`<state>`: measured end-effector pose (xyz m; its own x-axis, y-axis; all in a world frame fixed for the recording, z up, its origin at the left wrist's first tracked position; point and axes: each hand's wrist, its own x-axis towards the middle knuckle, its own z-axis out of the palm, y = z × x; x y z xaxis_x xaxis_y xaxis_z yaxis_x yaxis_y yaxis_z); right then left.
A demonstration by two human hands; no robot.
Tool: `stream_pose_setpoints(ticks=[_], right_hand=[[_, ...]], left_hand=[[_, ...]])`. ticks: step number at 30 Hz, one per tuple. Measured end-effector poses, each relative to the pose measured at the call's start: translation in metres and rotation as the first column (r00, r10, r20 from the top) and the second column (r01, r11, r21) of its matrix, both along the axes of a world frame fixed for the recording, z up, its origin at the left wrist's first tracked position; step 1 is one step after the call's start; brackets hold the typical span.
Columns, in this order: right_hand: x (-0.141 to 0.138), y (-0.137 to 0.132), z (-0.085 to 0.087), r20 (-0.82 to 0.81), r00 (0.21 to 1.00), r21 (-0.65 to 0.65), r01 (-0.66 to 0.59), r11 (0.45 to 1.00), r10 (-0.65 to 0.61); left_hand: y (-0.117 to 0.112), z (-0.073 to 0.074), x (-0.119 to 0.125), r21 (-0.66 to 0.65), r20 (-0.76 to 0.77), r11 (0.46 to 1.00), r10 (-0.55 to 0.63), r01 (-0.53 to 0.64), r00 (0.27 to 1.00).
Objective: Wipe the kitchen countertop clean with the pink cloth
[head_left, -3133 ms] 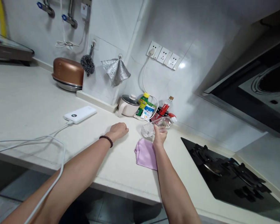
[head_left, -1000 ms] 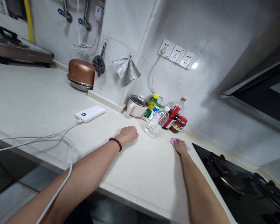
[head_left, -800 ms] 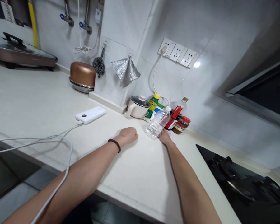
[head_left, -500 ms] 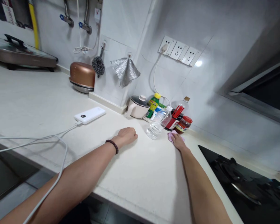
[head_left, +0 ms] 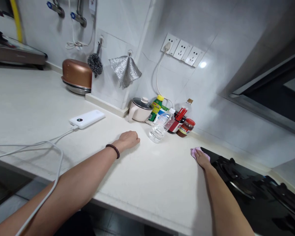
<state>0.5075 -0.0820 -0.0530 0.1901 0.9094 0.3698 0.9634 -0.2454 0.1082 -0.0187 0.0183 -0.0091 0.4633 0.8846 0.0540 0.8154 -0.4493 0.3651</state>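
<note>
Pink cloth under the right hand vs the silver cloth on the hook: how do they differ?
Colour: the pink cloth is pale and matte; the silver cloth is metallic and shiny.
Pose: the pink cloth lies low, beneath the right hand; the silver cloth hangs from a hook.
Shared: both look soft and foldable.

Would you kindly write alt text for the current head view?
A person's right hand lies on a pink cloth at the edge of a black stove set in a white counter; the curled left hand rests near a clear bottle.
</note>
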Motion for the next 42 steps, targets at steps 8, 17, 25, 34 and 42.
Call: stream_pose_setpoints(ticks=[8, 17, 25, 34, 42], right_hand=[[0.012, -0.062, -0.020, -0.097, 0.991, -0.087, 0.085, 0.993, -0.094], [-0.030, -0.187, -0.027, -0.223, 0.975, -0.027, 0.016, 0.999, -0.022], [-0.077, -0.277, -0.037, -0.211, 0.977, -0.010, -0.043, 0.999, 0.040], [-0.077, -0.258, -0.033, -0.221, 0.972, -0.044, -0.085, 0.995, 0.073], [-0.048, -0.158, -0.029, -0.205, 0.975, -0.023, -0.098, 0.995, 0.091]], left_hand=[[0.003, 0.001, -0.005, -0.004, -0.017, 1.000, 0.010, -0.010, 1.000], [0.005, 0.001, -0.010, -0.010, 0.027, 1.000, 0.026, -0.026, 0.999], [0.011, -0.004, -0.011, -0.018, 0.046, 0.999, 0.033, -0.033, 0.998], [0.000, 0.000, 0.002, -0.017, 0.041, 1.000, -0.010, 0.010, 0.999], [-0.006, 0.006, 0.003, -0.016, 0.012, 1.000, -0.015, 0.015, 1.000]])
